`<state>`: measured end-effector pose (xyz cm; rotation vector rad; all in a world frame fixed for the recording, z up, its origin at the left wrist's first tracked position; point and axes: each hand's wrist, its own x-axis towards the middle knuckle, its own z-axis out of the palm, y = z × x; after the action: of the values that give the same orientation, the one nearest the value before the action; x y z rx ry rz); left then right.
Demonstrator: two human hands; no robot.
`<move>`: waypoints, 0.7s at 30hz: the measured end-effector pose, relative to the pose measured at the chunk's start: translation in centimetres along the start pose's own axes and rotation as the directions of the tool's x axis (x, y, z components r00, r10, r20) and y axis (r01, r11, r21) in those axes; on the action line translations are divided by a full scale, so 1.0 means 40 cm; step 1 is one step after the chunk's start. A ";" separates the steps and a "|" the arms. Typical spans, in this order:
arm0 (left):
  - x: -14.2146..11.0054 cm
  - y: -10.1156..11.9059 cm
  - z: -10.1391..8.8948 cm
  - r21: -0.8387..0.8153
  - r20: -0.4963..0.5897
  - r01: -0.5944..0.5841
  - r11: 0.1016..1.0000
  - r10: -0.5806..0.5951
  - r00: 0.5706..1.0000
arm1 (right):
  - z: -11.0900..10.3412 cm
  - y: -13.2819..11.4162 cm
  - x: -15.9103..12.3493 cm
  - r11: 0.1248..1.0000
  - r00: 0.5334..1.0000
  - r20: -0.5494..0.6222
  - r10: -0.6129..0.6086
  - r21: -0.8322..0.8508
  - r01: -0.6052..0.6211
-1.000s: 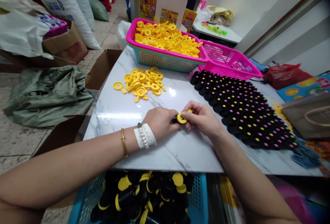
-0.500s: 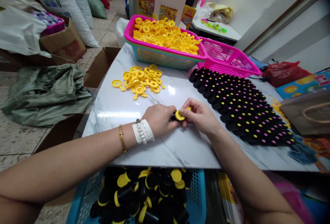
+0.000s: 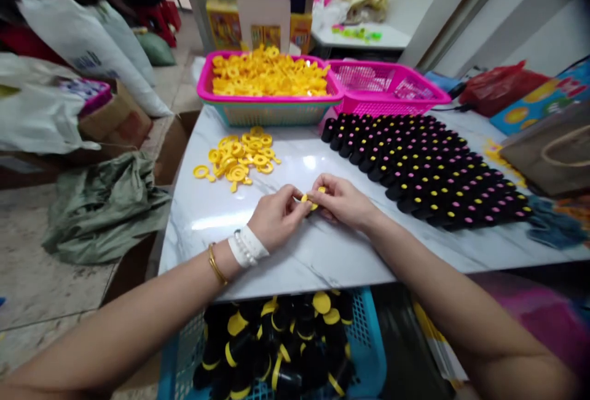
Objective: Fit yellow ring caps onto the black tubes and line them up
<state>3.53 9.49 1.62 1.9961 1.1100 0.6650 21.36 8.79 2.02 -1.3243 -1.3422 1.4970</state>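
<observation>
A white marble-patterned table [image 3: 295, 252] is seen from above, with the floor [image 3: 46, 277] of tiles at the left. At the upper left, white sacks [image 3: 87, 50] and a cardboard box [image 3: 124, 120] are placed, and a green sack [image 3: 106, 215] is heaped on the floor beside the table. At the top of the table, a pink-rimmed basket [image 3: 267, 100] is filled with yellow rings [image 3: 267, 74], and a pink mesh basket [image 3: 382, 86] stands just beside it. A loose pile of rings [image 3: 237, 160] is spread on the table at centre left. Rows of black tubes [image 3: 424, 166] with yellow and pink dots are laid out at the right. A red bag [image 3: 500, 86] and a brown paper bag [image 3: 548, 154] are seen at the far right. Below the table edge, a blue crate [image 3: 364, 338] is filled with black-and-yellow pieces [image 3: 271, 345]. Near the middle of the table, a yellow ring [image 3: 310, 200] is held between the left hand [image 3: 276, 219] and the right hand [image 3: 341, 201], which are close together, with the fingers of both curled and closed on it. A gold bangle [image 3: 214, 263] and a white wristband [image 3: 246, 246] are worn on the left wrist.
</observation>
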 end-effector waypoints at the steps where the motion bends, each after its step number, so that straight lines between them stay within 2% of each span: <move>1: -0.007 -0.003 0.006 0.019 -0.046 -0.049 0.999 0.050 0.998 | 0.003 0.002 0.001 1.000 1.000 -0.025 -0.012 0.027 0.013; 5: -0.015 -0.016 0.027 0.144 -0.159 -0.220 0.965 0.241 0.957 | 0.012 0.005 0.006 0.995 0.995 -0.048 -0.082 0.049 0.084; 8: -0.010 -0.020 0.025 0.180 -0.188 -0.257 0.949 0.290 0.939 | -0.009 -0.003 0.002 0.994 0.999 0.050 -0.015 0.111 0.009; 12: -0.006 -0.018 0.003 0.143 -0.139 -0.248 0.958 0.267 0.954 | -0.073 -0.013 0.002 0.958 0.960 0.261 0.104 0.232 -0.167; 14: -0.006 -0.016 -0.005 0.137 -0.087 -0.253 0.958 0.266 0.960 | -0.098 -0.009 0.006 0.947 0.940 0.322 0.113 0.250 -0.200; 17: -0.007 -0.012 -0.009 0.135 -0.024 -0.276 0.952 0.282 0.959 | -0.101 0.001 0.012 0.956 0.940 0.328 0.093 0.235 -0.176; 21: -0.002 -0.010 -0.013 0.131 0.016 -0.276 0.952 0.277 0.961 | -0.056 -0.006 0.018 0.990 0.949 0.300 0.096 0.069 -0.122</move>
<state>2.92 9.76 1.61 2.2917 0.9029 0.7534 23.36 10.05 2.25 -1.1679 -1.3862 1.8678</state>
